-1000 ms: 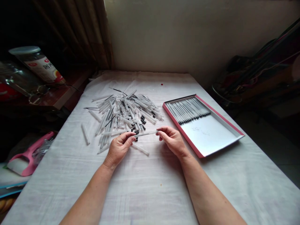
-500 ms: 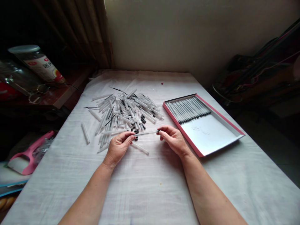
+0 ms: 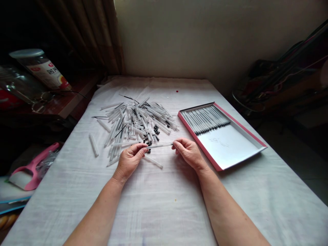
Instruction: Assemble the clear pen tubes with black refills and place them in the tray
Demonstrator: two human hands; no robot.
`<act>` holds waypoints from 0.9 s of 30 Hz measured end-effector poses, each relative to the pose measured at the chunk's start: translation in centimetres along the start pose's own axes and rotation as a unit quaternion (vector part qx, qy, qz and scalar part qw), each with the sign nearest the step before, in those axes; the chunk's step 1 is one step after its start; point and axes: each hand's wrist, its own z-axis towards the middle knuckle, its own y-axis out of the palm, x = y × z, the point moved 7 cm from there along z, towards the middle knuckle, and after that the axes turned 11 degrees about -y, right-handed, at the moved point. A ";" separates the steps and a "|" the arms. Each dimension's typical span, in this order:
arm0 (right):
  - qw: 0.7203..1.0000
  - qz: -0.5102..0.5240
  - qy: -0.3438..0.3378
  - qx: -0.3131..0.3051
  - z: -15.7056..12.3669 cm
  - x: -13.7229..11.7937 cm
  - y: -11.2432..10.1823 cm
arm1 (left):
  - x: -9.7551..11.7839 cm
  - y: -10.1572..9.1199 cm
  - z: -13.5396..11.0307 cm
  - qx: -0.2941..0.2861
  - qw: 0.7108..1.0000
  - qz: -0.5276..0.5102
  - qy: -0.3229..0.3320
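Note:
A slim translucent pen (image 3: 160, 146) is held level between my two hands, above the cloth. My left hand (image 3: 130, 160) pinches its left end between thumb and fingers. At the other end, my right hand (image 3: 189, 153) has thumb and fingertips closed on the pen, covering its tip. Just beyond the hands lies a loose pile of clear pen barrels (image 3: 123, 128), with thin dark refills (image 3: 121, 130) and small black plugs (image 3: 156, 129) among them. One barrel (image 3: 153, 162) lies apart, below the held pen.
Right of my hands sits a shallow red-edged box lid (image 3: 205, 150) with a row of pens (image 3: 206, 119) at its far end. A lone barrel (image 3: 93, 145) rests at left. Beyond the table's left edge are a pink tape dispenser (image 3: 33, 169) and a jar (image 3: 42, 70).
My right fingers have shifted slightly at the pen's right end, and the dark tip that showed there is now covered. My left hand holds still.

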 end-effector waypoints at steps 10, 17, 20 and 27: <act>1.000 -0.018 0.005 0.000 0.0 0.2 -0.1 | -0.1 0.0 0.0 0.001 1.000 -0.006 -0.002; 1.000 -0.014 0.001 -0.015 -0.2 0.2 0.2 | -0.1 0.1 0.0 -0.002 1.000 -0.006 0.007; 0.999 -0.024 0.006 -0.025 -0.2 0.2 0.2 | -0.2 0.1 0.0 -0.004 1.000 -0.003 0.012; 1.000 -0.015 0.015 -0.006 -0.2 0.0 0.1 | 0.3 0.0 -0.3 0.036 0.996 0.045 0.071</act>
